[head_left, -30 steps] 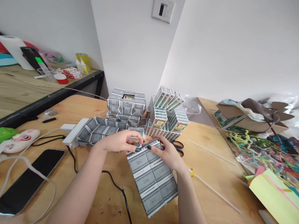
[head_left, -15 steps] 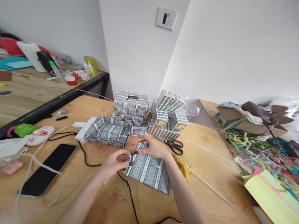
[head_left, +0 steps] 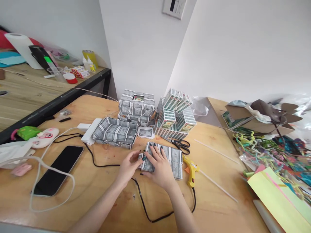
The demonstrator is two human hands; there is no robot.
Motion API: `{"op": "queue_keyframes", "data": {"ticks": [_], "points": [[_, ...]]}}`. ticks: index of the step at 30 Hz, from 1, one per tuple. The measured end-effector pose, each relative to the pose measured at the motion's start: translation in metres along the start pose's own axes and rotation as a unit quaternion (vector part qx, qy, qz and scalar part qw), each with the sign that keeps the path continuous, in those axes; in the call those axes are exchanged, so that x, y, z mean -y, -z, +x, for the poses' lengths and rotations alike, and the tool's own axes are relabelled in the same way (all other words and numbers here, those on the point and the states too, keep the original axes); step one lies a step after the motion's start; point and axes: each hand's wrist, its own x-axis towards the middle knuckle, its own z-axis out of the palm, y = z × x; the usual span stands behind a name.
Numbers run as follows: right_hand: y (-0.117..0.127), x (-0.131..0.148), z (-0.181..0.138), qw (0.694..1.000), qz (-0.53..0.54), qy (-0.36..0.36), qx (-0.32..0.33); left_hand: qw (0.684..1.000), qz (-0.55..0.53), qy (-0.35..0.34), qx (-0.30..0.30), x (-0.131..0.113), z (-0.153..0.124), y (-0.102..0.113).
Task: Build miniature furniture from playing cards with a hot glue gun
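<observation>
A panel of joined grey-backed playing cards [head_left: 175, 161] lies on the wooden table in front of me. My right hand [head_left: 159, 165] rests on top of it, palm down and fingers spread. At the panel's left end, my left hand [head_left: 130, 166] has its thumb and fingers closed on the edge. Just beyond stands an open tray made of the same cards [head_left: 116, 134]. Behind that tray is a chest-like box of cards [head_left: 136, 105]. A loose stack of cards [head_left: 145, 132] sits between the tray and the panel.
Stacked card packs [head_left: 167, 119] stand at the back. Black scissors [head_left: 181, 145] and a yellow glue gun [head_left: 191, 170] lie right of the panel, its cord looping in front. A phone [head_left: 58, 170] and white cable are left; a power strip [head_left: 91, 132] touches the tray; coloured scraps [head_left: 269, 155] lie right.
The panel has turned and now lies flatter, more sideways to me. My right hand has gone from gripping its far edge to lying spread on it. The glue gun shows fully.
</observation>
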Motion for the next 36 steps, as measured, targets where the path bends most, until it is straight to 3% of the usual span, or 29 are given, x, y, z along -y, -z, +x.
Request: {"op": "queue_keyframes", "data": {"ticks": [8,15,24,33,36], "points": [[-0.009,0.003,0.008,0.999,-0.026,0.012,-0.038,1.000,0.011,0.005,-0.023,0.004,-0.009,-0.010],[-0.008,0.003,0.008,0.999,-0.030,0.012,-0.034,0.999,-0.045,0.015,-0.012,0.000,-0.004,-0.008],[-0.009,0.002,0.009,0.999,-0.027,0.009,-0.038,0.995,0.087,-0.050,0.010,0.006,0.005,-0.002],[-0.011,0.003,0.010,0.999,-0.027,0.011,-0.027,0.999,-0.015,0.051,-0.001,-0.009,0.004,-0.007],[-0.012,0.002,0.010,0.999,-0.027,0.015,-0.030,0.999,-0.011,0.050,-0.006,-0.004,0.003,-0.008]]}}
